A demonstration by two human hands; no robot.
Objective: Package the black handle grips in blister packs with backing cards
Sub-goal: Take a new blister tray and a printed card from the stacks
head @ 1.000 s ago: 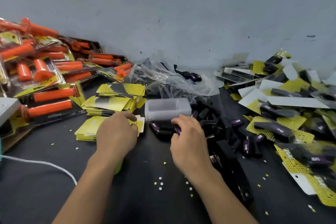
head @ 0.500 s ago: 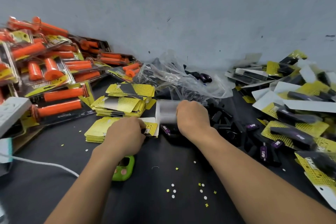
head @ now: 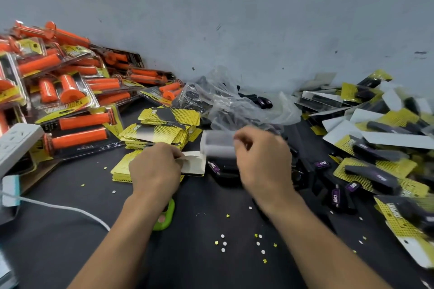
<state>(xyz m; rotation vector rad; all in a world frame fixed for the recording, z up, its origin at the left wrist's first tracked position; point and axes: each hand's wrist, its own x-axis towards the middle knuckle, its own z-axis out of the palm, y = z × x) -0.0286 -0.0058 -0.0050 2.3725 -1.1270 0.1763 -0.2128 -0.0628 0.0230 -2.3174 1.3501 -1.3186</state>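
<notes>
Worktop (head: 70, 253) dark, set against a grey wall (head: 234, 19). Far left: white power strip (head: 16, 141) at the edge, and a white cable (head: 70, 209) trailing across the surface. Behind the strip, a heap of orange grips (head: 70, 91) sealed in packs.

Centre-left: card stacks (head: 162, 129), yellow and black print, several piles touching one another. Left hand (head: 155, 171) sits on the nearest pile, thumb and fingers pinching one backing card (head: 193, 163), white side up, at the pile's right edge. Green tool (head: 165, 217) lies partly hidden under the left forearm; kind not legible.

Centre: clear blister shell (head: 216, 143) lies just beyond the pinched card. One black grip (head: 215, 167) with a purple label lies just in front of the shell. Right hand (head: 263, 162) is at the shell's right end, fingers curled, motion-blurred; cannot tell whether it grips the shell or anything else. Crumpled plastic bag (head: 234, 105) lies behind, against the wall. Small paper dots (head: 223, 243), white and yellow, are scattered between the forearms.

Right of that hand: loose black grips (head: 335, 197) on the worktop. Far right: packed black grips (head: 375, 171) on yellow cards, heaped untidily.
</notes>
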